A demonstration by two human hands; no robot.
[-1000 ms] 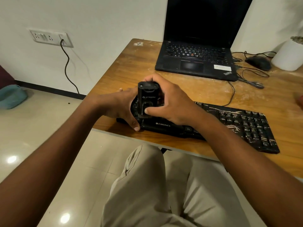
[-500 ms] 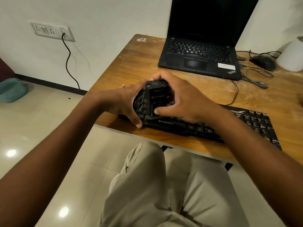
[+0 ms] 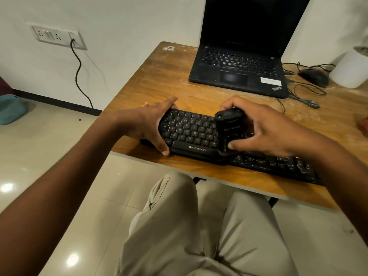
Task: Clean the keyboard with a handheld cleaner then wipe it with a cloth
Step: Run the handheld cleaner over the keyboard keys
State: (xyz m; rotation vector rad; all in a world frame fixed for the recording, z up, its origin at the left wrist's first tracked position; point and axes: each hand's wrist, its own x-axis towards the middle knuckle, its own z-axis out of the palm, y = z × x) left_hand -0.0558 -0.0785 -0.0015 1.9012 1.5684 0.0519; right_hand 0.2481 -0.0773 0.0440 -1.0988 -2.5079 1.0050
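The black keyboard [image 3: 191, 134] lies along the near edge of the table [image 3: 151, 84]. The right hand [image 3: 264, 129] grips the black cleaner [image 3: 227, 132] upright, its lower end down on the keys about mid-keyboard, thumb on its near side. The left hand [image 3: 153, 124] clasps the keyboard's left end, thumb on the front edge, fingers over the back. Beyond the right hand sits an open laptop [image 3: 237, 76]; further right, a mouse [image 3: 314, 77] with cables.
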